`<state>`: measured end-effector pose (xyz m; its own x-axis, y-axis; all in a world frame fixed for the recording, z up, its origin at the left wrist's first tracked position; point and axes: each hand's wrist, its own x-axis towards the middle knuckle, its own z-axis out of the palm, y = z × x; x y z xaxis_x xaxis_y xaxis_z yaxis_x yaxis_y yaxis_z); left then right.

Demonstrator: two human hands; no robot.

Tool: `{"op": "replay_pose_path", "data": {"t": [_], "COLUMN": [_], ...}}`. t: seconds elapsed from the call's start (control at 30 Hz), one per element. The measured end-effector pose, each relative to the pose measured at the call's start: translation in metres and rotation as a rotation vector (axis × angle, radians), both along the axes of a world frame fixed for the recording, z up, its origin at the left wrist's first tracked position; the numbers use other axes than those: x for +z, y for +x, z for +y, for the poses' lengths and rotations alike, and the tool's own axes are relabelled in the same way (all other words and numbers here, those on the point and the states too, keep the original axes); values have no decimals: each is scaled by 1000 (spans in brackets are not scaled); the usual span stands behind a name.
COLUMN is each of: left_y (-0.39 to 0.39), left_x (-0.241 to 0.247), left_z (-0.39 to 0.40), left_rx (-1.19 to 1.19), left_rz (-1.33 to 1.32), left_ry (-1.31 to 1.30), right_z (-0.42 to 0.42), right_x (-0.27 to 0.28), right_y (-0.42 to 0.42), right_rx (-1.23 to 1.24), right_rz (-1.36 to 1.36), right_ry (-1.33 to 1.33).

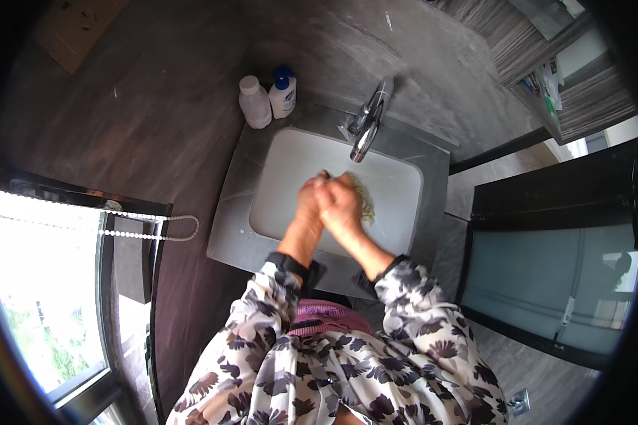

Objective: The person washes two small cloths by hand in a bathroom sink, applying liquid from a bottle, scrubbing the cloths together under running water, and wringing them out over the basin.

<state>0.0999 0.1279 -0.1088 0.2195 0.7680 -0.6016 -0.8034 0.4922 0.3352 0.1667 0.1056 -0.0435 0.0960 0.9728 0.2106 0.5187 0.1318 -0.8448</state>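
Over the white sink basin (393, 186), my left hand (309, 204) and my right hand (343, 202) are pressed together. The right hand's fingers fold over the left hand. Both are somewhat blurred, and whether anything sits between the palms is hidden. A pale yellowish clump (368, 206) of small pieces or foam shows in the basin just right of my right hand, partly covered by it. Beyond my fingers, a chrome faucet (369, 127) reaches over the basin; I see no clear stream of water below its spout.
At the counter's back left corner stand a white-capped plastic bottle (255, 103) and a blue-topped pump bottle (284, 95). A grey stone counter (228, 223) surrounds the basin. On the left hangs a bead chain (183, 218) by a window; a dark-framed glass panel (526, 281) is on the right.
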Motion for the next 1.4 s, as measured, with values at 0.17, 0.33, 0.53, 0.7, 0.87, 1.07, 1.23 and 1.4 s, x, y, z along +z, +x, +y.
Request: {"op": "replay_pose_path", "data": {"t": [0.17,0.33,0.53,0.7,0.87,1.07,1.23,1.4], "left_y": [17,-14,-14,-15,-54,-36,-30,-24], "left_x": [54,-12,6,57,56,59,47,38], "left_z": [-15,3,8,-29,-33,-48,-43,-38], "left_rx": [-122,-18,-113,-143,75,-4,31,88], "left_rz": [353,65,253,283,286,259,207,77], "left_ry": [-136,167,208,-119,-150,-67,-127,-159], "right_z": [35,9,10,43,69,126,134,128], "right_x": [-8,-19,-35,-19,16,29,15,6], "right_y": [36,4,5,45,35,60,43,38], "right_rx": [-100,-8,-35,38,24,410,522,566], "right_rz": [413,6,58,-183,-244,-764,-969,-1026], "right_ry": [-507,-93,-22,-360,167,15,107,201]}}
